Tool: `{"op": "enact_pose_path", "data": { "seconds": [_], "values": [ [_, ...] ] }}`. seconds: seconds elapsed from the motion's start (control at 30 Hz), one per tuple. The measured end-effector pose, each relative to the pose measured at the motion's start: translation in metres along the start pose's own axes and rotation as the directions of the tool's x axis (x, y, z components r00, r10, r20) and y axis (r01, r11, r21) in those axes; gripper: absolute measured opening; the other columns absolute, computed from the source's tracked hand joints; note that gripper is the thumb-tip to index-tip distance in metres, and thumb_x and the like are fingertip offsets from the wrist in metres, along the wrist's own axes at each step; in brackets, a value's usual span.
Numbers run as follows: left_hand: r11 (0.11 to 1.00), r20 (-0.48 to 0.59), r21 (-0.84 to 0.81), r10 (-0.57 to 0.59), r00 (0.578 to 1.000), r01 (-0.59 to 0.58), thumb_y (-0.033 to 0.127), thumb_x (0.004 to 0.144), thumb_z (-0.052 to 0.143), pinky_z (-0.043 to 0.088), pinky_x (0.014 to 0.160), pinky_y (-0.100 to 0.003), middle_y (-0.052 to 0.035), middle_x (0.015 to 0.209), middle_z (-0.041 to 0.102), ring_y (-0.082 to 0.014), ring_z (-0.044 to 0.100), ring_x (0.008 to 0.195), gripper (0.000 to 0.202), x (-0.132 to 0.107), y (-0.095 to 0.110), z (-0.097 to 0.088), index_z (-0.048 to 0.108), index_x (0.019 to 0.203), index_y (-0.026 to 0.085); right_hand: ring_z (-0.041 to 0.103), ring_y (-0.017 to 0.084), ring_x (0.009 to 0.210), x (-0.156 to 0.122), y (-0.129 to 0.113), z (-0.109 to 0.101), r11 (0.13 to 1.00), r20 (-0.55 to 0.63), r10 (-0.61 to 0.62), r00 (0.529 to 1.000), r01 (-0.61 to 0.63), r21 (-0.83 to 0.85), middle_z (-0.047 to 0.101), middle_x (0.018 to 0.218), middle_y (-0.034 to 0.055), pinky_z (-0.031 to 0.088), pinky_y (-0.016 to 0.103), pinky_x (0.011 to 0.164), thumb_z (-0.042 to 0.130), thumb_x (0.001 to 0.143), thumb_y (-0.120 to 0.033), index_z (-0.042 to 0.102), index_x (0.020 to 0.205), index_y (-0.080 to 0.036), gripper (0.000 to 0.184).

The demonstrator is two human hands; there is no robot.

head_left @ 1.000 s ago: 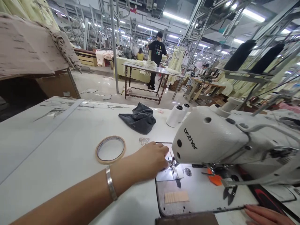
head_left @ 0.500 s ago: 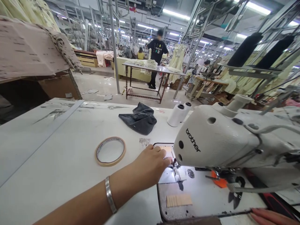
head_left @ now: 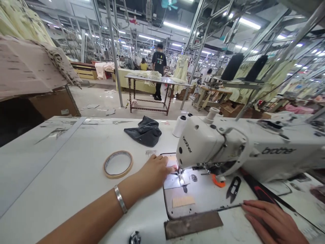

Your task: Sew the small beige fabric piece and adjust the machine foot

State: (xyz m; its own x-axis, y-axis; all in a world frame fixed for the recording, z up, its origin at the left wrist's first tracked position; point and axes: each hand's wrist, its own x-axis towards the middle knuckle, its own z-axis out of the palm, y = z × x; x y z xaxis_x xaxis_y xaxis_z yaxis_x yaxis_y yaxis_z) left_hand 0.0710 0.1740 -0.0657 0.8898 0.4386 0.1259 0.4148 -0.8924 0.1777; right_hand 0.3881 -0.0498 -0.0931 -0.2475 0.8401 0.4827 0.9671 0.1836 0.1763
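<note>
My left hand [head_left: 153, 173], with a silver bracelet at the wrist, reaches to the needle area of a white sewing machine [head_left: 193, 142]. Its fingers are drawn together beside the lit presser foot [head_left: 181, 177]; whatever they hold, if anything, is hidden. On the table's right side my right hand [head_left: 271, 217] lies flat, fingers stretched out and holding nothing. Just beyond it are black thread snips [head_left: 234, 189] and a long black-and-red tool [head_left: 261, 191]. A strip of beige tape [head_left: 183, 201] is stuck on the machine bed [head_left: 203, 203].
A roll of tan tape [head_left: 130, 166] lies left of the machine. Behind it are a dark cloth [head_left: 146, 132] and white thread cones [head_left: 179, 126]. An orange piece [head_left: 218, 181] sits under the machine arm. A person [head_left: 159, 64] stands beyond a metal-legged table [head_left: 152, 79].
The view has swung right and down, bringing more of the machine and my right hand into sight. My left hand stays at the needle.
</note>
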Motion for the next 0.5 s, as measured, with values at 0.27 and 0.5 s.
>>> {"op": "enact_pose_path", "data": {
  "seconds": [0.27, 0.5],
  "values": [
    [0.993, 0.14, 0.083, -0.097, 0.985, 0.086, 0.0, 0.079, 0.04, 0.04, 0.076, -0.036, -0.0081, 0.096, 0.054, -0.0232, 0.05, 0.088, 0.059, -0.014, 0.008, -0.023, 0.048, 0.128, 0.031, 0.056, 0.016, 0.094, 0.008, -0.006, -0.008, 1.0, -0.047, -0.004, 0.999, 0.005, 0.022, 0.06, 0.101, 0.0025, 0.042, 0.03, 0.082, 0.045, 0.091, -0.035, 0.06, 0.099, -0.021, 0.021],
    [0.996, 0.046, 0.047, -0.079, 0.996, 0.077, 0.027, 0.09, 0.05, 0.042, 0.083, -0.039, -0.0088, 0.108, 0.053, -0.0246, 0.048, 0.098, 0.028, -0.011, 0.016, -0.019, 0.057, 0.116, 0.026, 0.057, 0.016, 0.091, 0.007, -0.005, -0.008, 0.999, -0.096, -0.008, 0.995, 0.012, 0.034, 0.061, 0.098, 0.0023, 0.042, 0.03, 0.08, 0.044, 0.091, -0.035, 0.06, 0.096, -0.021, 0.022]
  ]
}}
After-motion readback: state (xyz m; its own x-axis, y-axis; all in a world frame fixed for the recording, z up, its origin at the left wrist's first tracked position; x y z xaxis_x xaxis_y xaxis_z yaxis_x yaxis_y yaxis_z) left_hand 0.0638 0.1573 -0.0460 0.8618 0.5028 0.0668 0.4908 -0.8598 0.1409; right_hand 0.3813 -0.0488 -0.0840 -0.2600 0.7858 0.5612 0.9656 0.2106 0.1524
